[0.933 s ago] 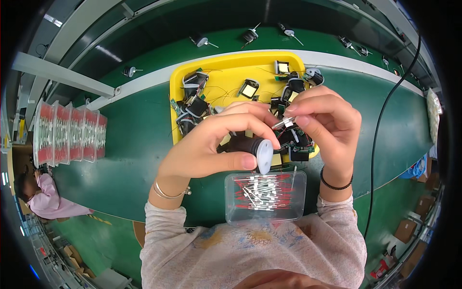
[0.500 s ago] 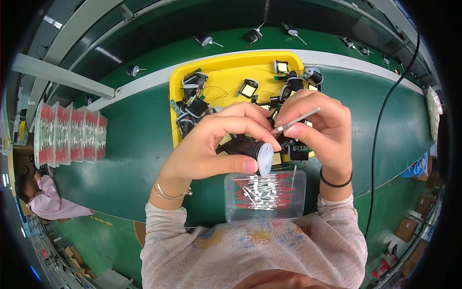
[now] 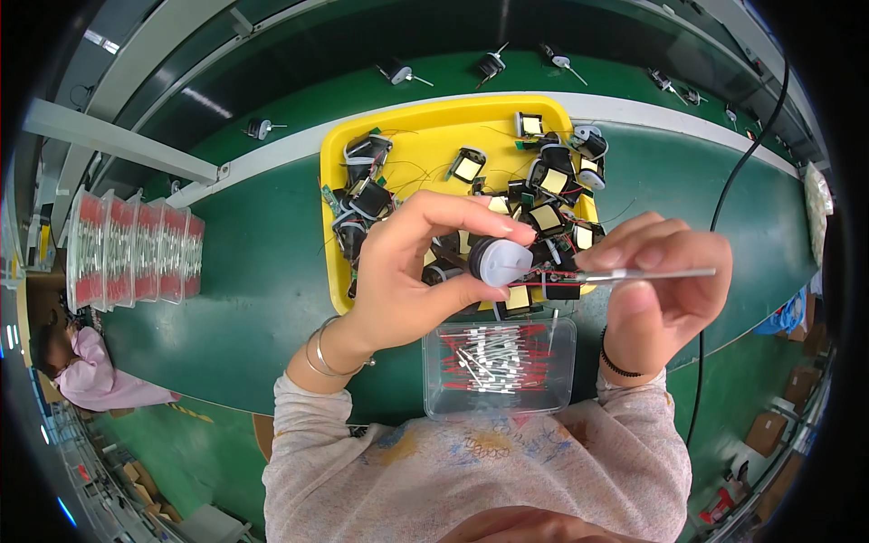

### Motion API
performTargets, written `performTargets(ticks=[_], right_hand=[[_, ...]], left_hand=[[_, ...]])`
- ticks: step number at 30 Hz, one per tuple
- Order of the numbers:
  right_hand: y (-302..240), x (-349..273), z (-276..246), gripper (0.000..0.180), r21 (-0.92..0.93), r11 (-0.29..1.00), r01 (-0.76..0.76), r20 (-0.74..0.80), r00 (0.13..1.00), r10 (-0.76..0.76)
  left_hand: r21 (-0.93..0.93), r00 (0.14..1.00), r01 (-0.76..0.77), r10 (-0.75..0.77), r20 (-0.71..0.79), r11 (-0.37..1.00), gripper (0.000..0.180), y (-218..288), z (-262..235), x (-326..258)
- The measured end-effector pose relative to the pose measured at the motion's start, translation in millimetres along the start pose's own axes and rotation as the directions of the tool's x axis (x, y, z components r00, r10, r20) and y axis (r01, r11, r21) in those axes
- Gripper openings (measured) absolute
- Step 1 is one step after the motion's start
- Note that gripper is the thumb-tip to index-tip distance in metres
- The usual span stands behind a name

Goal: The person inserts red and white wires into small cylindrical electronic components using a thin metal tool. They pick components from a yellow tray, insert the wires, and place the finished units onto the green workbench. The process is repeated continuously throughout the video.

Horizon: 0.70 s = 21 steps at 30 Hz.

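Observation:
My left hand (image 3: 398, 267) grips a black cylindrical part with a translucent white round cap (image 3: 505, 263) between thumb and fingers, the cap turned to the right. In my right hand (image 3: 670, 285), fingers and thumb pinch a thin grey-white rod (image 3: 674, 272), held nearly level. Thin red leads run from the rod's left end toward the cap; whether they enter it I cannot tell. Beneath the hands stands a clear plastic box (image 3: 434, 389) of white rods with red leads (image 3: 493, 357). Behind them, a yellow tray (image 3: 421, 122) carries several black assemblies with wires and pale yellow pads (image 3: 469, 167).
Stacked clear boxes of red-and-white rods (image 3: 136, 249) stand at the left. Several capped assemblies (image 3: 398, 74) lie on a green belt (image 3: 335, 86) beyond the tray. A black cable (image 3: 711, 271) hangs down at the right. Another person in a pink garment (image 3: 100, 371) is at the far left.
My right hand has moved right and slightly down with the rod, which has gone from slanted to nearly level. The left hand has turned the cap rightward. Assemblies on the belt have shifted right.

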State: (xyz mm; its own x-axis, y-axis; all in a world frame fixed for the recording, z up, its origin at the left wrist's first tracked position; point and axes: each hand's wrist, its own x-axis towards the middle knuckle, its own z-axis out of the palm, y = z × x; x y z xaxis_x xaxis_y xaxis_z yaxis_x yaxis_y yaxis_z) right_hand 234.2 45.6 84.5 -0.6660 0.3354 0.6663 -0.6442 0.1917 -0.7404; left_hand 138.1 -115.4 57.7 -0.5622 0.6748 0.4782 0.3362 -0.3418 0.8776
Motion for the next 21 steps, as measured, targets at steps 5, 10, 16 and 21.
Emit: performTargets(ticks=[5, 10, 16, 21], right_hand=[[-9.3, -0.7, 1.9, 0.021, -0.143, 0.989, -0.045, 0.027, 0.998, 0.049], [-12.9, 1.6, 1.6, 0.020, -0.133, 0.984, -0.120, -0.009, 0.993, 0.120], [-14.4, 3.9, 1.2, 0.018, -0.094, 0.979, -0.179, -0.020, 0.984, 0.177], [-15.2, 5.5, 0.2, 0.017, -0.097, 0.983, -0.154, -0.010, 0.988, 0.154]], left_hand=[[0.044, 0.996, -0.084, 0.084, 0.001, 0.996, 0.044, 2.7, 1.0, 0.5], [0.030, 0.997, -0.073, 0.073, 0.004, 0.997, 0.045, 4.5, 0.1, -0.5], [0.058, 0.994, -0.111, 0.112, -0.002, 0.992, 0.046, 3.0, -0.1, -0.6], [0.087, 0.982, -0.189, 0.189, 0.010, 0.978, 0.043, -1.1, -0.9, 1.0]])
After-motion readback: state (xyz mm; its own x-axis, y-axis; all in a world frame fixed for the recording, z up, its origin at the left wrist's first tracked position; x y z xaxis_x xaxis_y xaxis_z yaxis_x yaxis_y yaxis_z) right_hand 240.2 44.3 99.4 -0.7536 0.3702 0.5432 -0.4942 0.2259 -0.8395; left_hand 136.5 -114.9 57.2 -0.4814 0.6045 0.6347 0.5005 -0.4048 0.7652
